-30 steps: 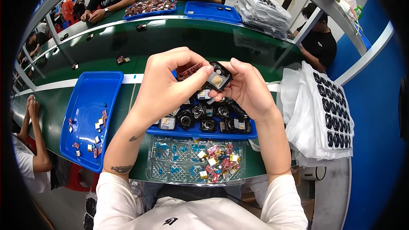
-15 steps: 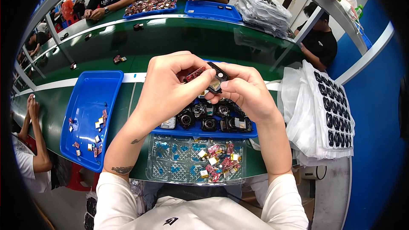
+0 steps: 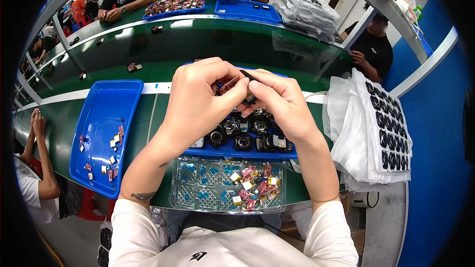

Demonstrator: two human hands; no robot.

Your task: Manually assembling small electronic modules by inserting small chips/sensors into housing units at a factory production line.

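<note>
My left hand (image 3: 200, 91) pinches a small red circuit board (image 3: 229, 85) between thumb and fingers. Around a small black casing (image 3: 249, 99) my right hand (image 3: 282, 106) is closed, its thumb bent over the near side. Both hands meet, board and casing side by side; my fingers hide most of the casing and whatever lies inside it. Below them is a blue tray (image 3: 232, 153) of black, round-faced casings (image 3: 243, 142). Nearest me, a clear compartmented tray (image 3: 185, 191) holds a heap of red boards with white-and-yellow parts (image 3: 255, 188), plus bits of blue film.
To the left lies a blue tray (image 3: 101, 113) with several boards. A green belt (image 3: 208, 39) beyond carries scattered parts. Stacked white sheets with black casings (image 3: 388, 128) stand at right. Co-workers sit opposite, by a board-filled tray (image 3: 173, 15) and a metal frame post (image 3: 425, 64).
The casing has turned in my right hand, its inner side now mostly hidden, and my right thumb has moved up and left. Parts on the green belt have shifted slightly left.
</note>
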